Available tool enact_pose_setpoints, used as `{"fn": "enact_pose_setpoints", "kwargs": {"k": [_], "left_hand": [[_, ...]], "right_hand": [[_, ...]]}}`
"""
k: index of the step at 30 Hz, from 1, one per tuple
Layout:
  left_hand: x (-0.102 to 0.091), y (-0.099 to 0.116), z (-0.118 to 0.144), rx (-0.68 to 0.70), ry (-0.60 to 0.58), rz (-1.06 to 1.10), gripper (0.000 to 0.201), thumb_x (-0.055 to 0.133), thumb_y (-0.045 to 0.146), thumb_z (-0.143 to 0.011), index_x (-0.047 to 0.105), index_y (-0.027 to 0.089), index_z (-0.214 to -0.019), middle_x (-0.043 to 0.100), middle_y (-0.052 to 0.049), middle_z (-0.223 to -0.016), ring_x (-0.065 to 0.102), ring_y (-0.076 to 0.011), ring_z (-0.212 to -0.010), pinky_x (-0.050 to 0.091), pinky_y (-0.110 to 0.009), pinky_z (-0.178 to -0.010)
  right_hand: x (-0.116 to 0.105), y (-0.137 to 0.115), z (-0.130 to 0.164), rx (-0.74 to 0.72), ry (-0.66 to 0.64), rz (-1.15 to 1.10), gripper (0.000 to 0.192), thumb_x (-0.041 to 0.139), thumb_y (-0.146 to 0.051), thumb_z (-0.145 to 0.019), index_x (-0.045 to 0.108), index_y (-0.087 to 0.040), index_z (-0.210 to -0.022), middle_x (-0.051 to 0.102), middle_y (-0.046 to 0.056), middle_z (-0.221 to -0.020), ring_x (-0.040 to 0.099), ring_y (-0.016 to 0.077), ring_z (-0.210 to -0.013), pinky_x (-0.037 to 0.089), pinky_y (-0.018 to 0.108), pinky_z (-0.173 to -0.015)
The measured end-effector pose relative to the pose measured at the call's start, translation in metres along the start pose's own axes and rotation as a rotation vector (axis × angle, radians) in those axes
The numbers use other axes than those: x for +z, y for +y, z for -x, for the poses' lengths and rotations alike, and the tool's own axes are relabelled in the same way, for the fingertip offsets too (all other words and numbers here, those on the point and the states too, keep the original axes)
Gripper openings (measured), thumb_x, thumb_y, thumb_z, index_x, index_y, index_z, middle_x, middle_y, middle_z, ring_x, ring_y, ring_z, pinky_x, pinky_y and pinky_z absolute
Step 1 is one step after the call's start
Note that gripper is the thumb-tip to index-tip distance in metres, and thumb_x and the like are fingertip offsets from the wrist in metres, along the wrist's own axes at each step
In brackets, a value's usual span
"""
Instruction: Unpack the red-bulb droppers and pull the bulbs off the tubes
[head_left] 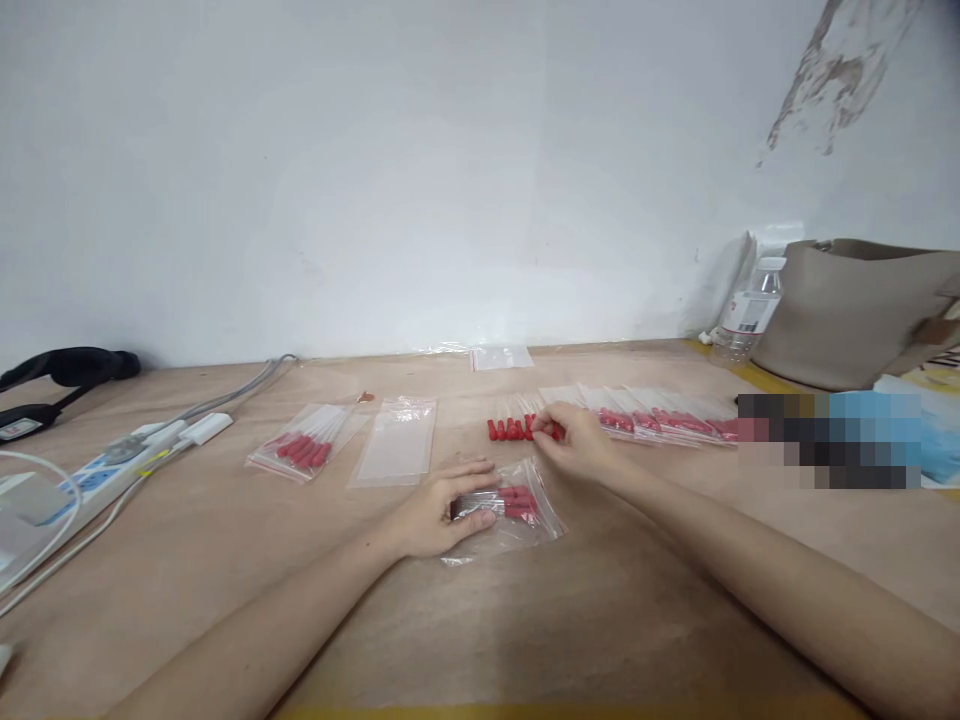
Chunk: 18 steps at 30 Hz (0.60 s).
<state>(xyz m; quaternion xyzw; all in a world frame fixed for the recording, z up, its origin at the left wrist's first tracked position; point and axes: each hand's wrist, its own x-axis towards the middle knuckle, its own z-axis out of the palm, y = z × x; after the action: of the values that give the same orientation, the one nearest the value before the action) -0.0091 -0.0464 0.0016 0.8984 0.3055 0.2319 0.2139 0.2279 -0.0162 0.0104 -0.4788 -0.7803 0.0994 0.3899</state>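
Observation:
My left hand lies on the wooden table and holds the mouth of a clear zip bag that has several red-tipped sticks inside. Just behind it, my right hand pinches one red-tipped stick at the end of a loose row of red-tipped sticks lying on the table. An empty clear bag lies flat to the left, and a filled bag with red-tipped sticks sits further left.
A row of filled bags stretches right of my right hand. A white power strip with cables lies at the left, a black object behind it. A water bottle and a beige bag stand at the back right.

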Motion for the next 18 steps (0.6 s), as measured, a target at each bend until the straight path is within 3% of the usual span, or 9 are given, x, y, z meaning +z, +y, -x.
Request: {"fn": "enact_pose_setpoints", "kwargs": {"k": [4,9,14,18], "left_hand": [[0.003,0.005,0.003,-0.065,0.192,0.071,0.027,0.044,0.031,-0.086,0.061,0.020,-0.103,0.058,-0.006,-0.112,0.051,-0.0179,-0.108,0.039,-0.036,-0.096],[0.005,0.014,0.004,-0.059,0.062,-0.002,0.034,0.048,0.033,-0.083,0.053,0.023,-0.115,0.055,-0.004,-0.118,0.052,-0.0184,-0.106,0.041,-0.034,-0.093],[0.004,0.016,0.002,-0.058,-0.005,-0.032,0.040,0.047,0.032,-0.083,0.047,0.023,-0.122,0.055,-0.004,-0.119,0.052,-0.0186,-0.106,0.042,-0.033,-0.091],[0.006,0.014,0.002,-0.047,0.013,-0.049,0.039,0.047,0.030,-0.083,0.047,0.023,-0.122,0.053,-0.003,-0.121,0.050,-0.0181,-0.109,0.039,-0.032,-0.094]], "right_hand": [[-0.004,0.004,0.028,0.167,-0.290,-0.309,0.010,0.055,-0.022,-0.068,0.060,-0.014,-0.071,0.059,0.001,-0.063,0.049,0.0096,-0.054,0.037,0.021,-0.051],[-0.002,-0.004,0.037,0.120,-0.538,-0.512,0.023,0.059,-0.035,-0.070,0.064,-0.015,-0.080,0.060,0.000,-0.068,0.049,0.0098,-0.057,0.037,0.021,-0.051],[-0.003,-0.013,0.033,0.063,-0.583,-0.398,0.032,0.070,-0.040,-0.058,0.062,-0.015,-0.076,0.053,-0.003,-0.068,0.044,0.0084,-0.059,0.033,0.019,-0.051],[0.004,-0.019,0.036,0.110,-0.495,-0.294,0.036,0.075,-0.035,-0.049,0.059,-0.016,-0.075,0.049,-0.005,-0.065,0.042,0.0078,-0.057,0.031,0.019,-0.048]]}}
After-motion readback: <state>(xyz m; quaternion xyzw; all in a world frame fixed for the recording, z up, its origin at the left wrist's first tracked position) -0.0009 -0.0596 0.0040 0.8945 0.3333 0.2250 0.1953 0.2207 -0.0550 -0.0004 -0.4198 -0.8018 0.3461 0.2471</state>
